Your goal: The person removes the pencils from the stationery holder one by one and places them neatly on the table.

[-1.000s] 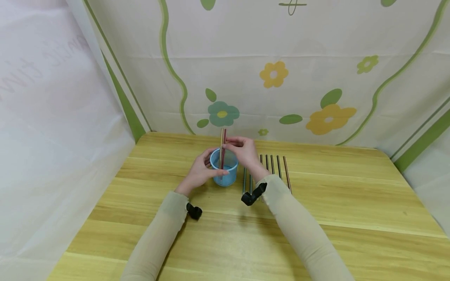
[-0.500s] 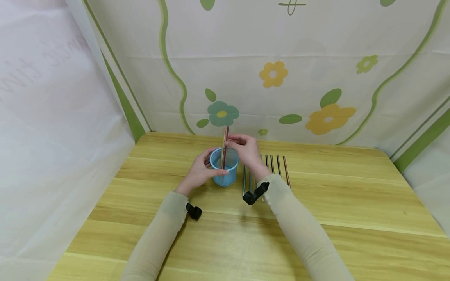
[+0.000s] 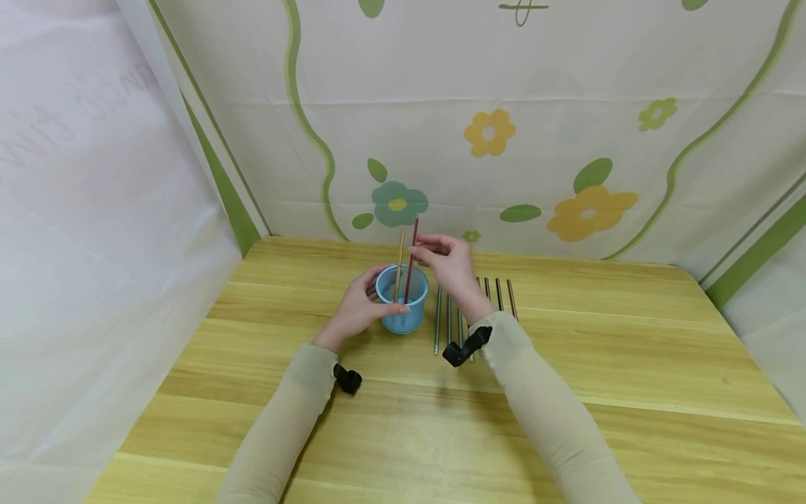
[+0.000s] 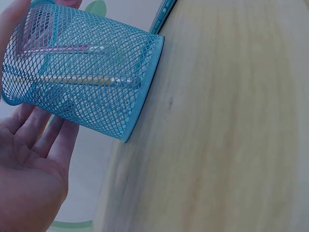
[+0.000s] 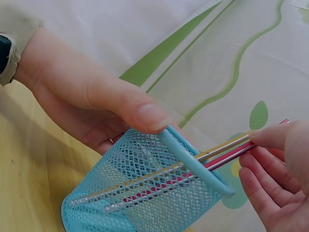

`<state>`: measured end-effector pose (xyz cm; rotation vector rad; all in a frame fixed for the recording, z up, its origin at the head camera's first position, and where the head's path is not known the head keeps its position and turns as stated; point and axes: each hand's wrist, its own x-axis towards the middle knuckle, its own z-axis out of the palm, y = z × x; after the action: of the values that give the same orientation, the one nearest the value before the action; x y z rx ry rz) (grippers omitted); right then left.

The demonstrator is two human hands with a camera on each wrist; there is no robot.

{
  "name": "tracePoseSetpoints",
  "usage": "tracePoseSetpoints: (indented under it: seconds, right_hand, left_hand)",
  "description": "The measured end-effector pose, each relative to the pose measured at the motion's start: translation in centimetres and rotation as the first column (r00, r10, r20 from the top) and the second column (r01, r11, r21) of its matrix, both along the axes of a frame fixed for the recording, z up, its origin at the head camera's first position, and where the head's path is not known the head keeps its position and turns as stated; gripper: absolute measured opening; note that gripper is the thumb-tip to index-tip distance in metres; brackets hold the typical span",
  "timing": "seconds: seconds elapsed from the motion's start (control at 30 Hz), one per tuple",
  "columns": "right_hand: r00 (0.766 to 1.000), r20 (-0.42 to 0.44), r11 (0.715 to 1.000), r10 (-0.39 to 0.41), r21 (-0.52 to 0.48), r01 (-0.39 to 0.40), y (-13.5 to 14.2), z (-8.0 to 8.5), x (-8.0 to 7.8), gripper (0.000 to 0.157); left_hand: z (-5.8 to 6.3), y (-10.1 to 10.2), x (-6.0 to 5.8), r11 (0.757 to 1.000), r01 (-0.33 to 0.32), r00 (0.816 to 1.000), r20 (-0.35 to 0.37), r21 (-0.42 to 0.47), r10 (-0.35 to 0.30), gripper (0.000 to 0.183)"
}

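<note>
A blue mesh pen holder (image 3: 404, 318) stands on the table. My left hand (image 3: 357, 306) holds it from the left, thumb across the near side of the rim and fingers behind. Inside the pen holder leans a gold-yellow pencil (image 3: 399, 260), its silver lower end visible through the mesh in the right wrist view. My right hand (image 3: 452, 271) pinches a red pencil (image 3: 410, 271) near its upper part, between thumb and fingers. The lower end of that red pencil is inside the pen holder, beside the yellow one.
Right of the pen holder lies a row of several pencils, among them a green pencil (image 3: 438, 322) and a reddish-brown pencil (image 3: 513, 301); my right forearm partly covers them. Behind the wooden table (image 3: 630, 336) hangs a flower-print cloth (image 3: 441, 70).
My right hand has moved up and to the right with the red pencil, which now stands apart from the yellow one at the top. The left hand and the pen holder have stayed put.
</note>
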<state>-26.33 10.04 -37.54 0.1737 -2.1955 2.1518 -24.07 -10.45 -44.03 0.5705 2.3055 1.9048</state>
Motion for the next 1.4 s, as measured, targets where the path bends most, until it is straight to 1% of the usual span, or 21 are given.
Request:
tracePoseSetpoints:
  seconds: [0.17,0.3,0.47,0.7,0.8,0.9,1.0,1.17,1.23,1.27,1.4]
  right_hand:
    - [1.000,-0.014,1.000,-0.009,-0.015,0.009,0.3,0.4,0.1,0.030]
    - [0.999,-0.031,0.999,-0.025,-0.035,0.024,0.5,0.7,0.1,0.028]
    - [0.997,-0.060,0.997,-0.046,-0.065,0.043,1.1,1.2,0.0,0.033]
    - [0.994,-0.081,0.987,-0.080,-0.147,0.067,2.1,2.3,0.0,0.036]
    - [0.992,-0.073,0.977,-0.100,-0.194,0.085,2.5,2.8,0.1,0.037]
    - [0.988,-0.077,0.967,-0.132,-0.230,0.111,2.9,3.2,0.3,0.034]
    - [0.982,-0.098,0.956,-0.160,-0.263,0.129,3.5,3.5,0.4,0.031]
    - [0.974,-0.127,0.939,-0.189,-0.314,0.141,4.6,3.9,0.3,0.028]
    - [0.972,-0.128,0.931,-0.198,-0.335,0.146,5.1,4.1,0.3,0.028]
    - [0.972,-0.124,0.926,-0.199,-0.349,0.145,5.3,4.2,0.3,0.028]
    - [0.970,-0.117,0.920,-0.211,-0.360,0.157,6.3,4.6,0.5,0.028]
  left_hand:
    - [0.1,0.0,0.0,1.000,0.013,1.000,0.004,0.004,-0.013,0.084]
    - [0.2,0.1,0.0,1.000,0.002,1.000,0.008,-0.004,-0.002,0.083]
    - [0.0,0.1,0.0,1.000,-0.011,1.000,-0.012,0.000,0.011,0.079]
    - [0.0,0.1,0.0,1.000,-0.006,1.000,-0.006,0.011,0.006,0.080]
    - [0.0,0.1,0.0,1.000,0.004,1.000,0.000,0.015,-0.004,0.081]
    - [0.2,0.1,0.0,1.000,0.015,1.000,0.011,0.020,-0.015,0.083]
    - [0.6,0.1,0.2,1.000,0.023,0.999,0.025,0.016,-0.023,0.082]
    - [2.6,0.2,1.5,1.000,0.019,0.999,0.026,-0.004,-0.019,0.080]
    - [3.1,0.2,1.9,1.000,0.016,1.000,0.022,-0.004,-0.016,0.081]
    - [3.2,0.2,1.9,1.000,0.015,1.000,0.020,-0.002,-0.015,0.081]
    - [3.2,0.2,2.0,1.000,0.017,1.000,0.020,0.009,-0.017,0.082]
